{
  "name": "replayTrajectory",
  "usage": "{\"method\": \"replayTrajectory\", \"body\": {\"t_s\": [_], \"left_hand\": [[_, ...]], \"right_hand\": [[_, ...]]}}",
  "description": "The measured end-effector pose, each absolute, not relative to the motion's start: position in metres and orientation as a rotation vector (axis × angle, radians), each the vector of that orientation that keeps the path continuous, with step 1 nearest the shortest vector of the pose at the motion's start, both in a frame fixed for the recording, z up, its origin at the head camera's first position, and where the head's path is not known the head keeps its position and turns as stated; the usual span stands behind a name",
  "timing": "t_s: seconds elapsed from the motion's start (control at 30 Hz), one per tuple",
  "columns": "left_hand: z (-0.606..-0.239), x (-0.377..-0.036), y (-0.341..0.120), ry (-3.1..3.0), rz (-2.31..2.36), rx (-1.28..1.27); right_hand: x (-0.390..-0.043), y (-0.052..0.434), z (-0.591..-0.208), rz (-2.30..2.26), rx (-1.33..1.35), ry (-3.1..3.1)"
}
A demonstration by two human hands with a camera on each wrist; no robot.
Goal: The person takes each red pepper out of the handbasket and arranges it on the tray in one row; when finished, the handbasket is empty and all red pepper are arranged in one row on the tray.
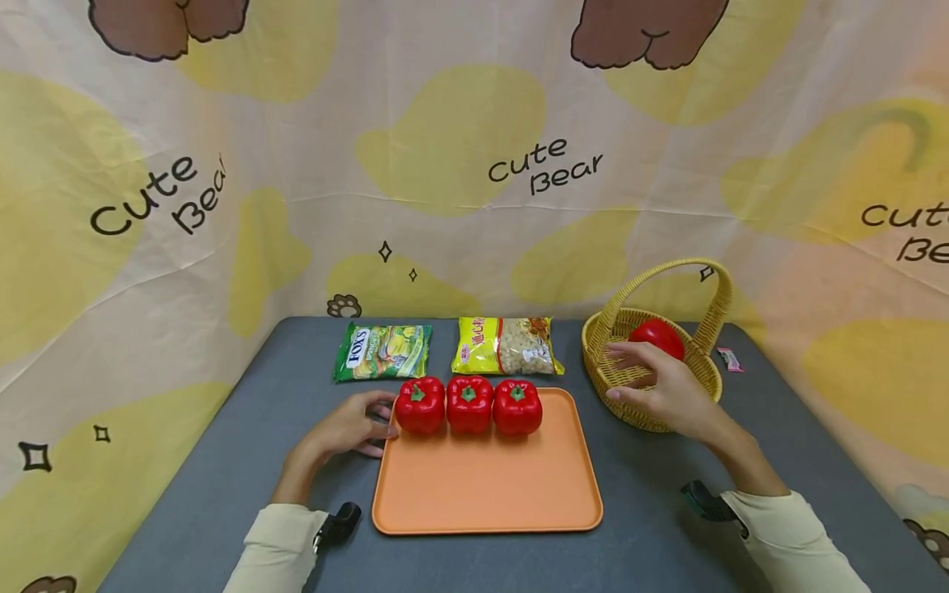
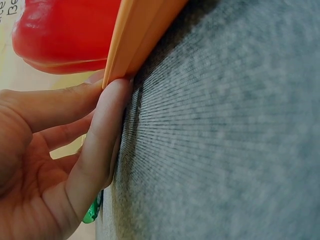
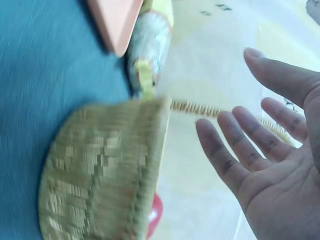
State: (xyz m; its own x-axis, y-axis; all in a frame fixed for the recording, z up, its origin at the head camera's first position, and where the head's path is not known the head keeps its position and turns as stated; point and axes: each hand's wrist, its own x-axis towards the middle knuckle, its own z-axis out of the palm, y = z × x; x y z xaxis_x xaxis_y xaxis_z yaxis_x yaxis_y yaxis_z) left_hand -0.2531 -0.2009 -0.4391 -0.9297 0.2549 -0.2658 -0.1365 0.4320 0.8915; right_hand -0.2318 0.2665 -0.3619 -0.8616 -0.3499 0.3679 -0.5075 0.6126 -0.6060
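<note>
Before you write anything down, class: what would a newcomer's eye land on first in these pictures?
Three red peppers in a row along the far edge of the orange tray. To the right, a wicker basket holds another red one, with the right hand open over it. The left hand touches the tray's left edge.

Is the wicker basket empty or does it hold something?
Not empty: the wicker basket holds one red bell pepper, seen over its rim beside the open right hand.
</note>
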Motion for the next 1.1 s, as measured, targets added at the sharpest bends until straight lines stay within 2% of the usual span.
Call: {"method": "replayTrajectory", "body": {"t_s": [0.43,1.1], "left_hand": [[-0.439,-0.253,-0.201,2.334,1.492,0.1],[-0.44,-0.254,-0.202,2.343,1.474,0.092]], "right_hand": [[-0.266,0.318,-0.346,1.043,0.527,-2.741],[-0.324,0.343,-0.353,1.179,0.441,-2.935]]}}
